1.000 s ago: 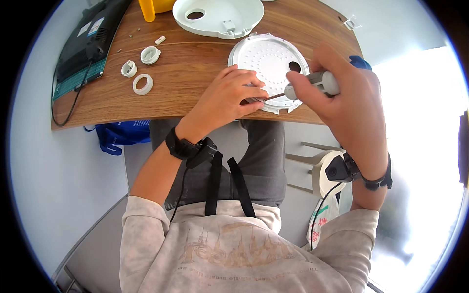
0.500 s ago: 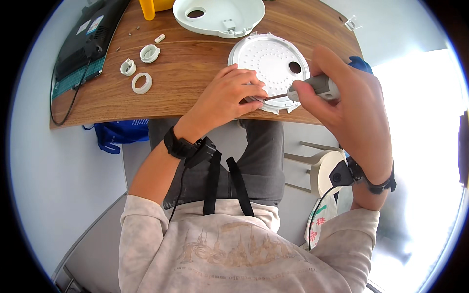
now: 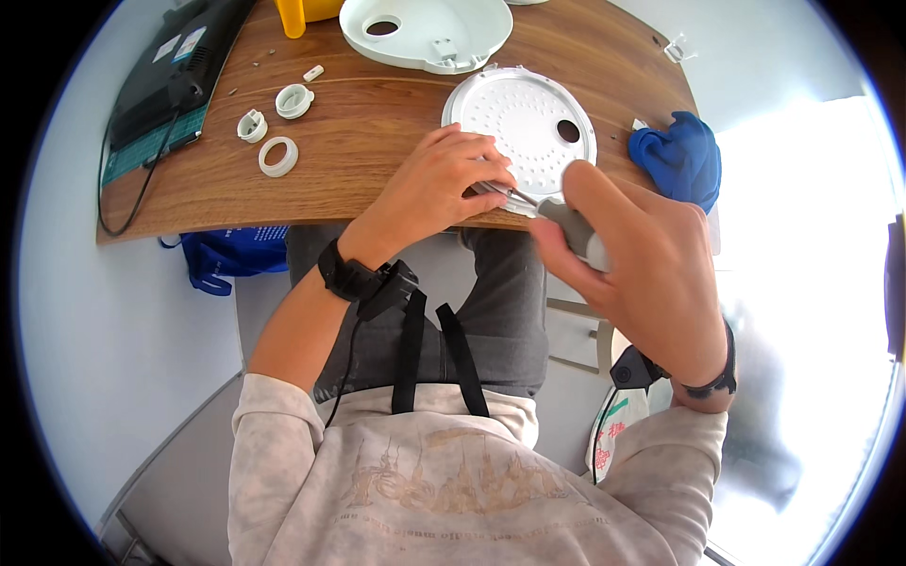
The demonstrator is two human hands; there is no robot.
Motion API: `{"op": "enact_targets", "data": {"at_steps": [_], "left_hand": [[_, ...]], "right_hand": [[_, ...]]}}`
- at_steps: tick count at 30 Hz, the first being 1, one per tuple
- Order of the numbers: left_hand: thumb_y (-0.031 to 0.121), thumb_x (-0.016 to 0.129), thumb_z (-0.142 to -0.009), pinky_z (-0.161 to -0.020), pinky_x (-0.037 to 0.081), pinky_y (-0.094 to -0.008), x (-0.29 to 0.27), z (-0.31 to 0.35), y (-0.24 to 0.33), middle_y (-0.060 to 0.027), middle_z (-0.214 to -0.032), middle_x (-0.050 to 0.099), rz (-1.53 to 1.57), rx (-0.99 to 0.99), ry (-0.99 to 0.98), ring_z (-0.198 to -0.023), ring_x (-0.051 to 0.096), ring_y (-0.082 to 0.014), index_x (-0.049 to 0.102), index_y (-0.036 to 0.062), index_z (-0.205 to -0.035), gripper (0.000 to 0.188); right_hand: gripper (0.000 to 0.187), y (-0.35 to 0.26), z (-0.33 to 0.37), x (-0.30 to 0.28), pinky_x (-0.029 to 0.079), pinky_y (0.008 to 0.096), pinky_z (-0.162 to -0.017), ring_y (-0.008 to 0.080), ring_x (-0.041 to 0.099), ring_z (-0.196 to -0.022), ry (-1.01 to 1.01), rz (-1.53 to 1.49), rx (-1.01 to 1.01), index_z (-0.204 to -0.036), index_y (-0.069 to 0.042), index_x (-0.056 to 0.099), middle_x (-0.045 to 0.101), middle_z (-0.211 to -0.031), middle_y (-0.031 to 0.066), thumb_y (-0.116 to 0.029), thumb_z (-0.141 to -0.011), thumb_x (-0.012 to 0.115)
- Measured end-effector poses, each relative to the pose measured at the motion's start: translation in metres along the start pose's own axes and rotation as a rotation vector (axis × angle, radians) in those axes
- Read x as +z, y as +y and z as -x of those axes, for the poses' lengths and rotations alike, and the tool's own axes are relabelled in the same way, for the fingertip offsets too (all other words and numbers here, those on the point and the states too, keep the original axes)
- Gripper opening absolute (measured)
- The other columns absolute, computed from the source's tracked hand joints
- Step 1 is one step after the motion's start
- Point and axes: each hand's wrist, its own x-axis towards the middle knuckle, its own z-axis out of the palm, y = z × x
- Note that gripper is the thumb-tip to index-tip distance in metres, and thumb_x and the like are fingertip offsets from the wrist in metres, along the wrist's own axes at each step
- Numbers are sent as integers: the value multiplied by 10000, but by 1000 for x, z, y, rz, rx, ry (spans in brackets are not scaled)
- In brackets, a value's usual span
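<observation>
At the table's near edge lies a round white plate [image 3: 514, 111] with rows of small bumps and one dark hole. My left hand [image 3: 436, 181] grips its near left rim, fingers on top and thumb low at the edge. In my closed right hand [image 3: 651, 259] is a grey-handled screwdriver [image 3: 574, 228]. Its thin shaft points left and away, with the tip at the plate's rim right beside my left fingertips. Whatever the tip touches is too small to make out, partly hidden by those fingers.
Beyond the plate sits a pale round cover [image 3: 429, 38]. Leftward are a white ring [image 3: 278, 158], two white caps, one a round cap [image 3: 294, 101], and a small white piece [image 3: 313, 73]. A black device [image 3: 165, 85] stands far left, a blue cloth [image 3: 679, 158] at right.
My right hand has come lower and slightly left, tilting the screwdriver so its handle sits nearer me. The blue cloth now shows more fully. My left hand stays on the rim.
</observation>
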Motion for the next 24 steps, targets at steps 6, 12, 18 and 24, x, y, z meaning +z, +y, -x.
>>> {"op": "enact_targets", "data": {"at_steps": [6, 12, 18, 24], "left_hand": [[287, 763, -883, -1192, 303, -493, 1, -2, -4, -23, -1250, 703, 58, -51, -79, -1329, 536, -244, 723, 121, -1059, 245], [291, 765, -879, -1190, 307, -483, -1, -2, -5, -15, -1220, 719, 68, -87, -90, -1328, 537, -237, 720, 122, -1038, 237], [278, 780, -860, -1193, 307, -475, 0, -3, -4, -16, -1206, 726, 102, -89, -88, -1330, 541, -242, 716, 114, -1035, 249], [288, 778, -863, -1208, 292, -484, 2, -2, -8, -18, -1211, 725, 88, -86, -79, -1331, 543, -243, 716, 112, -1018, 243]], "right_hand": [[241, 10, 11, -9, 448, 361, -556, 304, 547, -593, -70, -53, 55, -913, -32, 580, 620, -752, 111, -105, -838, 797], [265, 15, 9, -12, 496, 354, -647, 326, 596, -691, -88, -127, 77, -953, -32, 557, 641, -836, 130, -71, -826, 787], [285, 40, 4, -20, 484, 394, -628, 329, 617, -675, -108, -155, 85, -973, -24, 521, 636, -846, 125, -80, -812, 750], [214, 46, -8, -17, 466, 357, -605, 287, 580, -610, -95, -22, 169, -899, -20, 589, 616, -733, 128, -170, -875, 740]]}}
